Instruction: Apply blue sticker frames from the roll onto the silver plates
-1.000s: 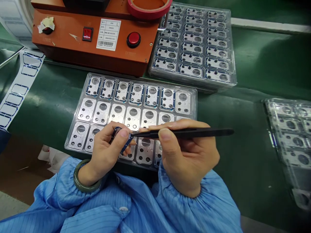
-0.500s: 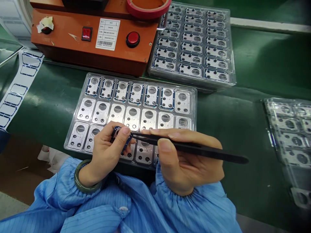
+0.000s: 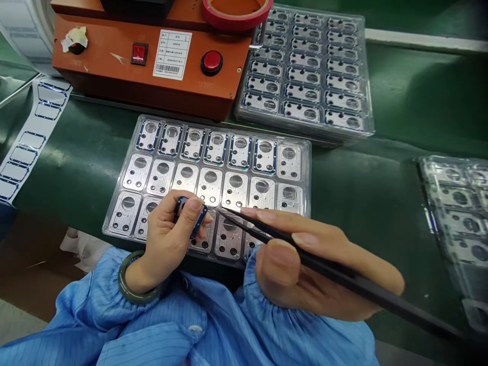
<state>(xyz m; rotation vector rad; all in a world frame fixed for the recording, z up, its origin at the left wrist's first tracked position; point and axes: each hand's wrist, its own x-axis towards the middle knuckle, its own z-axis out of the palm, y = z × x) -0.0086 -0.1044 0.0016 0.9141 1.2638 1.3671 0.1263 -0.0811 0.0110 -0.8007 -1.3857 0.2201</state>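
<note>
Between the thumb and fingers of my left hand (image 3: 173,229) is a small metal plate with a blue frame (image 3: 199,226), tilted and partly covered by the thumb. My right hand (image 3: 316,264) grips black tweezers (image 3: 328,262); their two tips are apart, just right of the held plate and not touching it. Below both hands lies a clear plastic tray (image 3: 309,173) with rows of silver plates, each with one large and several small round holes. Most plates in its far row carry blue frames, such as the corner plate (image 3: 148,136). My hands hide part of the near row.
An orange machine (image 3: 114,76) with red buttons stands behind the tray, a roll of red tape (image 3: 236,23) on it. A stack of filled trays (image 3: 371,122) is at the back right, another tray (image 3: 430,213) at far right. A strip of blue frame stickers (image 3: 28,140) hangs at left.
The tweezers have moved away from the held plate, swinging down and right at the handle, and their tips have spread. My left hand stays in nearly the same place.
</note>
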